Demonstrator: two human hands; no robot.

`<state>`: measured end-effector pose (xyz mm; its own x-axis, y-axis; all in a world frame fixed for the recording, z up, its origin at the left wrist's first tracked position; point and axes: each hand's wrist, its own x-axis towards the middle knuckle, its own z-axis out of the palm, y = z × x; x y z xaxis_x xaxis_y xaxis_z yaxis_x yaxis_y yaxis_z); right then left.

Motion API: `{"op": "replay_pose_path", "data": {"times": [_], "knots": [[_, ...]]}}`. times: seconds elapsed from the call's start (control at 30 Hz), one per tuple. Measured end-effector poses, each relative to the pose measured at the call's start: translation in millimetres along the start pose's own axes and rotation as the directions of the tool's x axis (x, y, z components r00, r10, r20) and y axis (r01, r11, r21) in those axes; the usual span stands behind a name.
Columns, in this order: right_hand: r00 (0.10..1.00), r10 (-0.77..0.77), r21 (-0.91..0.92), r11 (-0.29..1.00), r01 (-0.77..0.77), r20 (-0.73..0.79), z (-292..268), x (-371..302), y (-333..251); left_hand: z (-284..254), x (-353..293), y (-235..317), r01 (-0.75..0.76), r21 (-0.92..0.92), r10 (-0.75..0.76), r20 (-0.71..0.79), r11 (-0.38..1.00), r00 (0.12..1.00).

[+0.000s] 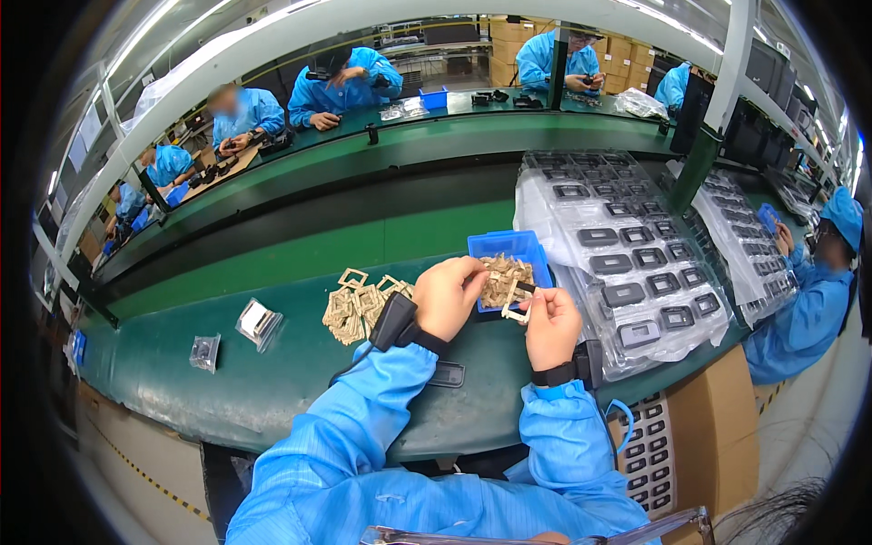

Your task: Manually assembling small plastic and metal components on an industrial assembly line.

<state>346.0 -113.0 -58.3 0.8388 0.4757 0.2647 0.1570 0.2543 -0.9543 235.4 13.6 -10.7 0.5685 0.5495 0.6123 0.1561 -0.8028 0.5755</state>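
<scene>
In my right hand (552, 325) is a small beige plastic frame (510, 313), pinched between thumb and fingers, with a dark strip at its upper side. My left hand (450, 298) is closed at the fingertips, just left of the frame and over the edge of a blue bin (502, 245); what it pinches, if anything, is too small to make out. The bin holds many small tan pieces (501, 283). To the left of my left hand lies a loose pile of beige frames (352, 311). A dark flat casing (448, 374) rests below my wrists.
Plastic-wrapped trays of black casings (627, 263) cover the right of the green table (272, 400). Two small clear bags (259, 322) (205, 352) lie to the left. A cardboard box (713, 436) stands at lower right. A co-worker (804, 291) sits at right; others work across the bench.
</scene>
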Motion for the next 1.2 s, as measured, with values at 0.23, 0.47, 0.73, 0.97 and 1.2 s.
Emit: {"op": "replay_pose_path", "data": {"times": [0.23, 0.47, 0.73, 0.97, 1.2], "knots": [[1.0, 0.024, 0.05, 0.998, -0.025, 0.014, 7, -3, -1, -1, -10, -10, -0.209, 0.033, 0.206, 0.073, 0.977, 0.976], [0.994, 0.084, 0.182, 0.979, -0.094, 0.063, 6, -5, -7, -25, -23, 9, -0.538, 0.112, 0.471, 0.356, 0.836, 0.807], [0.983, -0.024, 0.182, 0.983, -0.01, 0.184, -1, -11, -8, -16, -27, 16, -0.187, -0.055, 0.195, 0.256, 0.981, 0.947], [0.752, -0.544, -0.23, 0.73, 0.643, 0.372, 7, -15, -29, -17, -20, -1, 0.476, -0.548, -0.181, 0.506, 0.688, 0.843], [0.83, -0.554, -0.455, 0.726, 0.516, 0.058, 3, -9, -21, -13, -16, 4, 0.074, -0.07, -0.062, 0.151, 0.995, 0.987]]}}
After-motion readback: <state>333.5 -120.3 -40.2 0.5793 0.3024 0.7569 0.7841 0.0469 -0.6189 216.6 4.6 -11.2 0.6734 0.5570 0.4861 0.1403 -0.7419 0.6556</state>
